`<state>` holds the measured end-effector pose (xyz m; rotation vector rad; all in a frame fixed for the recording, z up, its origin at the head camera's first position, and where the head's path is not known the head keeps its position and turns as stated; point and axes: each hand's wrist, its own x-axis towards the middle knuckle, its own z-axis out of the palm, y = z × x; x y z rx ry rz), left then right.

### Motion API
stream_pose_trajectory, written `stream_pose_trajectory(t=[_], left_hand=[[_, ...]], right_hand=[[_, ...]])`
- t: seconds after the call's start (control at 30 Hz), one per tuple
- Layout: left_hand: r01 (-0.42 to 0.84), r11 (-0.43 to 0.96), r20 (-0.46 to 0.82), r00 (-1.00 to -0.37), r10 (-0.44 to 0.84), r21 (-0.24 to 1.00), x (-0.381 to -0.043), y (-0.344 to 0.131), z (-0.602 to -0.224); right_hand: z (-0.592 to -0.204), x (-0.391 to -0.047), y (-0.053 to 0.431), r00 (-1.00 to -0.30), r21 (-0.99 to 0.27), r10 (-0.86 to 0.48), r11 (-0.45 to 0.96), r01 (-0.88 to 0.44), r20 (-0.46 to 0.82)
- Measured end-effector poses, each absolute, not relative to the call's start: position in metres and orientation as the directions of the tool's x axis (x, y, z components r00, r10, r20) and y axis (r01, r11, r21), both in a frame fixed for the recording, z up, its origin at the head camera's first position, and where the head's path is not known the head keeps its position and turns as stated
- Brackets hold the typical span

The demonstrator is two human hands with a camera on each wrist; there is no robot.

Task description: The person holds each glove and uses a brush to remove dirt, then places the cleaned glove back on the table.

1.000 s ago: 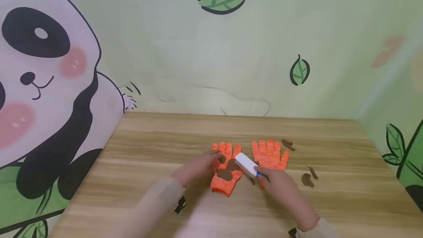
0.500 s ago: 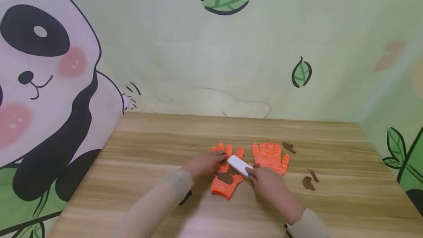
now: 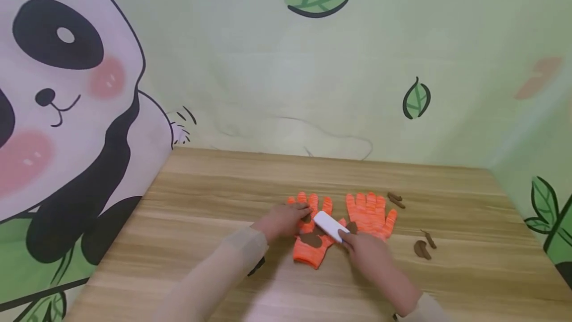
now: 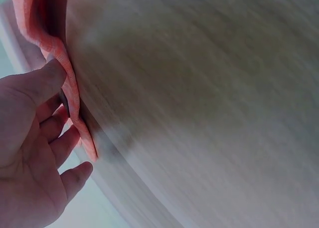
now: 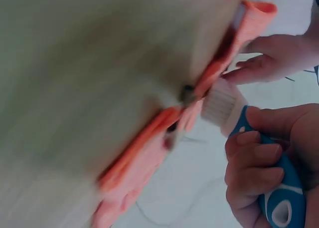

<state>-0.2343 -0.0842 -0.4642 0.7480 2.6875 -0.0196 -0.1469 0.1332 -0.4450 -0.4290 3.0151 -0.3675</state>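
Two orange knit gloves lie on the table: the left glove (image 3: 308,257), with brown patches (image 3: 311,239) on it, and the right glove (image 3: 366,217). My left hand (image 3: 281,220) rests on the left glove's left side, its fingertips over a brown patch. In the left wrist view, the thumb and loosely bent fingers (image 4: 65,145) touch the glove's edge. My right hand (image 3: 368,255) grips a scrubbing brush (image 3: 330,226) by its blue handle (image 5: 284,188). The white bristles (image 5: 219,106) face down at the left glove; whether they touch is unclear.
Brown strips (image 3: 395,200) lie beside the right glove's fingers. More brown pieces (image 3: 421,249) lie farther right on the wooden table (image 3: 214,183). Another brown piece (image 3: 351,227) sits between the gloves. A printed panda backdrop (image 3: 223,63) stands behind the table.
The brush has shifted left over the left glove, covering a brown patch seen earlier. My left hand's fingers have stretched farther across that glove. The head view has turned slightly left.
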Motion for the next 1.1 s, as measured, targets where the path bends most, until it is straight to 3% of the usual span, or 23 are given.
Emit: stream_pose_trajectory(t=[0.2,0.43,0.77,0.97,1.1], left_hand=[[0.498,0.867,-0.337,-0.811,0.478,0.030,-0.235,-0.085,-0.460],[0.478,0.872,-0.320,-0.814,0.484,0.103,-0.232,-0.085,-0.462],[0.465,0.884,-0.358,-0.819,0.448,0.042,-0.235,-0.092,-0.459],[0.480,0.871,-0.312,-0.816,0.487,0.106,-0.233,-0.093,-0.465],[0.481,0.873,-0.311,-0.819,0.482,0.086,-0.234,-0.089,-0.468]], right_hand=[[-0.440,-0.138,0.146,-0.956,-0.264,-0.294,0.923,-0.279,-0.019],[-0.445,-0.156,0.122,-0.951,-0.275,-0.309,0.913,-0.302,0.016],[-0.451,-0.129,0.140,-0.946,-0.218,-0.322,0.920,-0.324,0.047],[-0.443,-0.145,0.129,-0.941,-0.251,-0.334,0.908,-0.337,0.056],[-0.450,-0.146,0.125,-0.943,-0.244,-0.331,0.912,-0.330,0.037]])
